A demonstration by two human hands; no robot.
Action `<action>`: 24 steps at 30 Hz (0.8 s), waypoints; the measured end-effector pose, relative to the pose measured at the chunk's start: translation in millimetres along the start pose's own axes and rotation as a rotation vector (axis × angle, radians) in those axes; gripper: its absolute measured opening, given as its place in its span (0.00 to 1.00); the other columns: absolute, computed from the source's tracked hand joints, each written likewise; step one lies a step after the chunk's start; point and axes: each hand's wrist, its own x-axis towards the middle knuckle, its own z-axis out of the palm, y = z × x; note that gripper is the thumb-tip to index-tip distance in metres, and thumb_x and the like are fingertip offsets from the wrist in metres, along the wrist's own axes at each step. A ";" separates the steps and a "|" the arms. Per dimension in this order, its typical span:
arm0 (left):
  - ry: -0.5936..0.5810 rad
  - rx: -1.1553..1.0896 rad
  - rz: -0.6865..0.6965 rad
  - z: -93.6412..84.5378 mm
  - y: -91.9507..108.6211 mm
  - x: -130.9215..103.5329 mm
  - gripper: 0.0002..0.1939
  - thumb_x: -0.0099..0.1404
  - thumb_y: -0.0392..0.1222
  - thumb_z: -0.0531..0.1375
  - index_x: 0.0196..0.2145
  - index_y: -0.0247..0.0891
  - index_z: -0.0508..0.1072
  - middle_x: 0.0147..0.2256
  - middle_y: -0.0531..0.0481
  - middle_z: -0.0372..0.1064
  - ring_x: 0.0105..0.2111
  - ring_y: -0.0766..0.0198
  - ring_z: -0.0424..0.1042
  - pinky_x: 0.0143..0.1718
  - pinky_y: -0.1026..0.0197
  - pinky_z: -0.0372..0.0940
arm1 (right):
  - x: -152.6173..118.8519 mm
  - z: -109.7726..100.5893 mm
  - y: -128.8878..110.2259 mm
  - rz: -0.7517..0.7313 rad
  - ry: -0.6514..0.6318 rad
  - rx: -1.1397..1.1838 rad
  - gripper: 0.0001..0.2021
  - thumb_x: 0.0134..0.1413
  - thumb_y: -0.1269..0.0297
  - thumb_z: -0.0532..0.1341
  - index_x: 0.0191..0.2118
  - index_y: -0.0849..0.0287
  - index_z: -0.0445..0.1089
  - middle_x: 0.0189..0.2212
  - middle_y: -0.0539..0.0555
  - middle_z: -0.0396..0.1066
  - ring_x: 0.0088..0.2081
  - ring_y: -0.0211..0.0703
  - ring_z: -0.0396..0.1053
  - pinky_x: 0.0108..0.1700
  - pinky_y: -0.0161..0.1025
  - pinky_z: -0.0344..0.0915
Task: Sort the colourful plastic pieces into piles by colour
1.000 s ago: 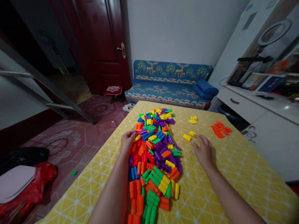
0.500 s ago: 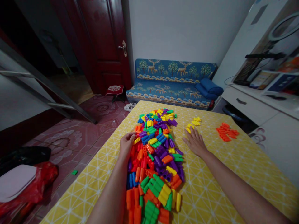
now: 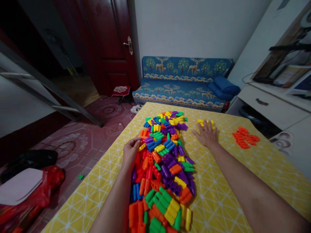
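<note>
A long heap of plastic building pieces [image 3: 167,158] in several colours, shaped like joined tubes, runs down the table. My left hand [image 3: 130,151] rests at the heap's left edge, fingers curled together beside a yellow piece [image 3: 142,146]; what lies between the fingertips, if anything, is hidden. On the right, my right hand [image 3: 207,134] is palm down with its fingers spread. Its fingertips lie over a small group of yellow pieces [image 3: 200,121], partly covering them. Farther right sits a separate cluster of orange pieces [image 3: 245,137].
The table wears a yellow patterned cloth [image 3: 218,194]. Behind it stands a blue sofa [image 3: 175,87], with a white cabinet [image 3: 272,106] at right. On the floor at left are a ladder [image 3: 65,97], a red stool [image 3: 120,91], bags [image 3: 53,181] and a green piece [image 3: 81,177].
My right hand has moved forward and a little right, and the yellow pieces under it are now gathered together. My left hand stays at the heap's edge. The view has shifted slightly.
</note>
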 end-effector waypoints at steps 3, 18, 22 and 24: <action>0.002 -0.016 -0.001 0.9 -1.0 0.8 0.19 0.43 0.49 0.68 0.31 0.32 0.77 0.26 0.47 0.76 0.29 0.60 0.74 0.37 0.59 0.67 | -10.2 0.1 -2.8 0.029 0.050 -0.013 0.38 0.63 0.38 0.37 0.71 0.57 0.43 0.72 0.60 0.26 0.70 0.57 0.19 0.66 0.64 0.25; -0.036 0.010 0.076 -0.9 -9.1 5.4 0.17 0.46 0.49 0.66 0.31 0.32 0.77 0.28 0.46 0.76 0.32 0.59 0.75 0.40 0.58 0.68 | -171.5 -18.5 -58.8 -0.114 -0.046 0.595 0.33 0.66 0.46 0.43 0.70 0.57 0.46 0.69 0.58 0.47 0.70 0.50 0.42 0.69 0.60 0.38; -0.069 0.020 0.091 -2.2 -10.0 6.1 0.19 0.45 0.51 0.67 0.31 0.33 0.77 0.28 0.46 0.77 0.33 0.57 0.75 0.40 0.57 0.67 | -202.1 -35.4 -76.4 -0.080 -0.014 0.959 0.29 0.65 0.46 0.47 0.66 0.54 0.55 0.65 0.57 0.58 0.66 0.49 0.55 0.67 0.56 0.49; -0.088 0.040 0.102 -3.0 -10.2 6.0 0.21 0.45 0.53 0.67 0.31 0.33 0.78 0.29 0.45 0.77 0.33 0.56 0.75 0.40 0.58 0.67 | -211.5 -46.9 -82.8 -0.065 0.003 1.106 0.27 0.63 0.47 0.50 0.63 0.53 0.59 0.62 0.57 0.62 0.62 0.49 0.61 0.63 0.52 0.58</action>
